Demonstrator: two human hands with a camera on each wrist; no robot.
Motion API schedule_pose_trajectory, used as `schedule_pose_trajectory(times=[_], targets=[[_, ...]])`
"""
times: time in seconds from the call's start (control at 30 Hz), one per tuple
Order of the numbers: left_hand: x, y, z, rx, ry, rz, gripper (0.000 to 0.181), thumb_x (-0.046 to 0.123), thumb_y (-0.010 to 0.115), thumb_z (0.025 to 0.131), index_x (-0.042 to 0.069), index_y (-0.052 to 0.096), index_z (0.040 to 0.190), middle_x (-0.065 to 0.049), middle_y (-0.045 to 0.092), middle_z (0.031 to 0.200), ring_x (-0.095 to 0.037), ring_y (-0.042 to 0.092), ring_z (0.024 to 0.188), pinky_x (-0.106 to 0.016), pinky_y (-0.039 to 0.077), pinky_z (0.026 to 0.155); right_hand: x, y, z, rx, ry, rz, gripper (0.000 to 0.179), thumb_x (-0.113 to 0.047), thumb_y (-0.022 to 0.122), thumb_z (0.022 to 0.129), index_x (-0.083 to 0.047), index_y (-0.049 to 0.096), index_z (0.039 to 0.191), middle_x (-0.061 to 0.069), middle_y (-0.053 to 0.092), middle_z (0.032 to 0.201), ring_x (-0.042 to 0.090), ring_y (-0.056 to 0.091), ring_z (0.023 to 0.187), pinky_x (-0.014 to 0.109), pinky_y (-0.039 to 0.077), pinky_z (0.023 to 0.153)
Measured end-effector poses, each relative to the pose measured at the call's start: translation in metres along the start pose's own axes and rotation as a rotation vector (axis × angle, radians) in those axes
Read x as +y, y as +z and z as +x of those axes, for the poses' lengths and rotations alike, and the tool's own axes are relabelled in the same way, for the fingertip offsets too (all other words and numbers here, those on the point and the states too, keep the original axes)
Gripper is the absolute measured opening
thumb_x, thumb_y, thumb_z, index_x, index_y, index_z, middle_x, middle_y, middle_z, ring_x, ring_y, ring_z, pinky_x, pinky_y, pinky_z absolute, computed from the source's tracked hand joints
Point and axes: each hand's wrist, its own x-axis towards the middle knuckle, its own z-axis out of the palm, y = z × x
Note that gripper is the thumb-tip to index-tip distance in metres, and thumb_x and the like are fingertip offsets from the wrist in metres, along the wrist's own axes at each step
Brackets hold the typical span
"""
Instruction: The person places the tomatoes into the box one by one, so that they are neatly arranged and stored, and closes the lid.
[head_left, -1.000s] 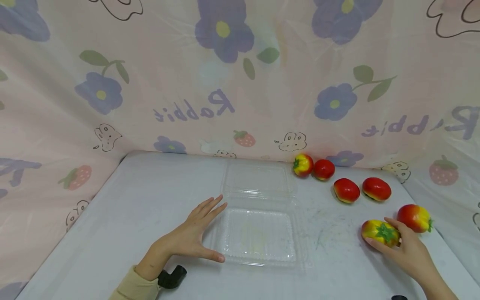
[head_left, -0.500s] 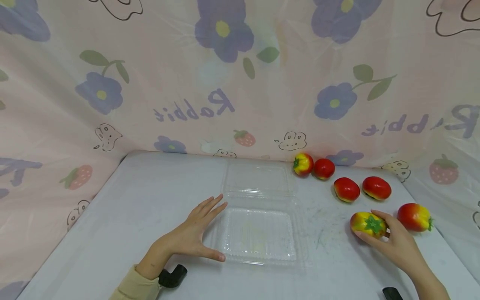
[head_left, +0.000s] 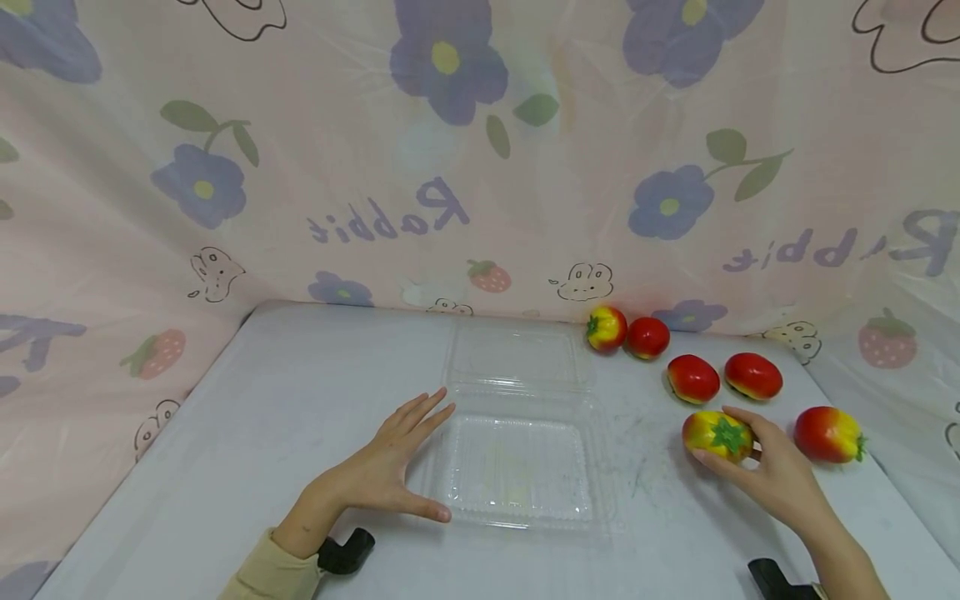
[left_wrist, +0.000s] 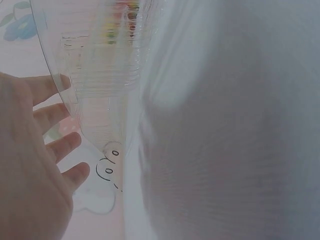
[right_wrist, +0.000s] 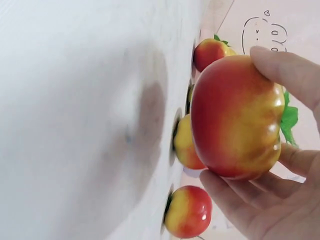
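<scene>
My right hand (head_left: 780, 475) grips a red-and-yellow toy fruit (right_wrist: 237, 117) with a green leafy top, thumb on one side and fingers on the other. The right wrist view shows it held off the white table, its shadow beside it. A clear plastic clamshell box (head_left: 517, 525) lies with its lid (head_left: 517, 354) folded back toward the wall. At the left edge of that box, my left hand (head_left: 382, 467) has its fingers spread and straight. Up close in the left wrist view, its fingertips (left_wrist: 62, 81) overlap the clear plastic rim.
Several similar toy fruits stand on the right of the table: one (head_left: 828, 435) near the right edge, two red ones (head_left: 693, 380) further back, and a pair (head_left: 607, 330) against the printed curtain (head_left: 525, 167). Black wrist devices (head_left: 345, 552) show at both forearms.
My right hand has carried the toy fruit leftward and slightly away from me, off from the fruit near the right edge. The left hand and the box stay put.
</scene>
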Motion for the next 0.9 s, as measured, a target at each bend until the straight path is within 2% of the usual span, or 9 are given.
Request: schedule_pose_trajectory(times=[0.67,0.9], targets=[[0.001,-0.002,0.001,-0.010,-0.014,-0.001,0.118,0.062,0.080,0.063,0.022,0.017,0.155,0.001,0.002,0.163,-0.037,0.005,0.147,-0.067,0.012,0.111,-0.038,0.008,0.009,0.029,-0.105,0.062,0.086,-0.045,0.077,0.078,-0.002,0.037,0.141,0.029,0.043,0.132,0.044,0.044,0.112,0.057,0.052,0.084],[0.000,-0.001,0.000,-0.011,-0.013,-0.006,0.118,0.061,0.080,0.063,0.021,0.017,0.155,0.001,0.002,0.163,-0.037,0.005,0.147,-0.067,0.013,0.111,-0.049,0.011,0.012,0.055,-0.172,0.064,0.081,-0.040,0.077,0.079,-0.002,0.039,0.140,0.027,0.046,0.131,0.041,0.046,0.111,0.054,0.053,0.085]])
